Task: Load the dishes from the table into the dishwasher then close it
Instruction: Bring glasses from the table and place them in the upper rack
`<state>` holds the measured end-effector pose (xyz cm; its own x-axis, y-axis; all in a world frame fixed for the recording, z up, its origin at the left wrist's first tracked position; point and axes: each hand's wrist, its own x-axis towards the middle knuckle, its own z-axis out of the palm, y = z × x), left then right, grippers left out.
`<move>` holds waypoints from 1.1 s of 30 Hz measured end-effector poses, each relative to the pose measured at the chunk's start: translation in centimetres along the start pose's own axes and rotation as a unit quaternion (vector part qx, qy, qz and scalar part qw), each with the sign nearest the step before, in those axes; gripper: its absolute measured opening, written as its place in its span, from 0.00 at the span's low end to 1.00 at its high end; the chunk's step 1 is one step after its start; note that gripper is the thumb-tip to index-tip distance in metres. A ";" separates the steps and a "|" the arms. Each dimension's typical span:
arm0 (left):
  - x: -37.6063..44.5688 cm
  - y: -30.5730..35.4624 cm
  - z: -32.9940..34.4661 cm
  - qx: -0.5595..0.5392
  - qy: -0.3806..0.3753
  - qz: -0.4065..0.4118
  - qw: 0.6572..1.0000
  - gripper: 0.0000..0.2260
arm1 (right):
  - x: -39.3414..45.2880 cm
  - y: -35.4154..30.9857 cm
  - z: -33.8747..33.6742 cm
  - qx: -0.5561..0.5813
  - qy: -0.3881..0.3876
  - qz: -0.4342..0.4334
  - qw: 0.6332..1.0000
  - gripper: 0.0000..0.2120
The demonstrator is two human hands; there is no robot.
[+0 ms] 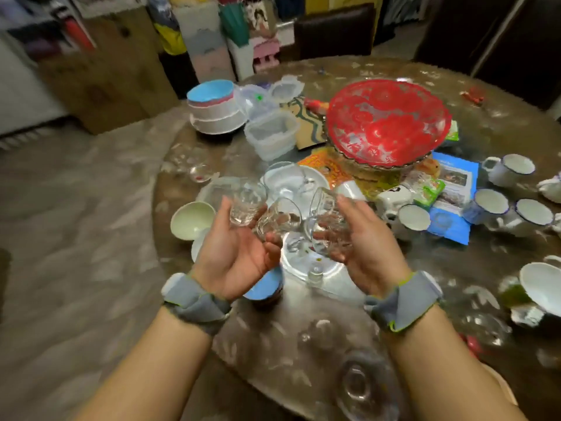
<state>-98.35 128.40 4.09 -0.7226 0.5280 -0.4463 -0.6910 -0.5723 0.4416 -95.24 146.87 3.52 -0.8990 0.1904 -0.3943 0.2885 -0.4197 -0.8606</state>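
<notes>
We see three clear glasses held above the round bench [394, 299]. The left hand [233, 253], palm up, has its grip curled around two of them: a cut-glass tumbler [247, 205] and a second glass [280, 220] tilted on its side. The right hand [364, 241] has its grip around a third glass [329, 223], also tilted; motion blur and transparency make the exact finger placement hard to judge. Both wrists carry grey bands. Below the hands lie a clear glass plate [315, 262] and a blue-topped object [264, 287], partly hidden by the left hand. A cream bowl [191, 218] sits to the left, and a white plate [291, 180] lies beyond the glasses. Farther out stand a clear plastic container [271, 133], a stack of bowls topped in blue [215, 109], a red patterned dish [388, 123], and white mugs with blue rims [510, 170] at the right. A white bowl [540, 284] is cut off by the right edge. The dishwasher is not in view.
</notes>
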 end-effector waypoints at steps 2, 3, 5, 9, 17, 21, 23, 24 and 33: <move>-3.5 1.8 -2.2 -0.001 0.015 0.031 0.999 0.25 | -0.8 1.1 3.8 -0.020 -0.033 0.003 0.999 0.07; -7.9 3.8 -5.5 -0.024 0.032 0.073 0.996 0.25 | -2.3 2.8 8.6 -0.045 -0.071 0.011 0.996 0.07; -12.1 5.2 -8.6 -0.045 0.051 0.093 0.993 0.26 | -4.1 4.9 13.0 -0.047 -0.102 0.019 0.993 0.09; -25.7 8.7 -18.2 -0.088 0.134 0.174 0.972 0.26 | -10.0 12.4 25.8 -0.115 -0.208 0.063 0.969 0.09; -56.8 10.3 -34.6 -0.183 0.314 0.377 0.852 0.27 | -29.5 29.3 51.5 -0.220 -0.449 0.158 0.851 0.06; -66.2 8.6 -39.4 -0.250 0.353 0.458 0.777 0.25 | -36.9 35.0 58.5 -0.263 -0.527 0.166 0.791 0.06; -69.5 7.5 -41.8 -0.280 0.360 0.491 0.742 0.24 | -39.7 37.8 61.0 -0.281 -0.550 0.178 0.766 0.08; -71.0 7.0 -42.9 -0.300 0.367 0.500 0.725 0.24 | -41.1 39.1 62.4 -0.293 -0.564 0.185 0.750 0.09; -83.5 4.4 -48.6 -0.415 0.427 0.545 0.591 0.24 | -53.1 50.7 74.4 -0.326 -0.650 0.278 0.628 0.05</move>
<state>-40.00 51.29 5.42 -0.2092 -0.7437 -0.6349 0.6791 -0.5777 0.4529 -57.37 49.42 4.82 0.0120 -0.8874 -0.4609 0.3694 0.4323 -0.8226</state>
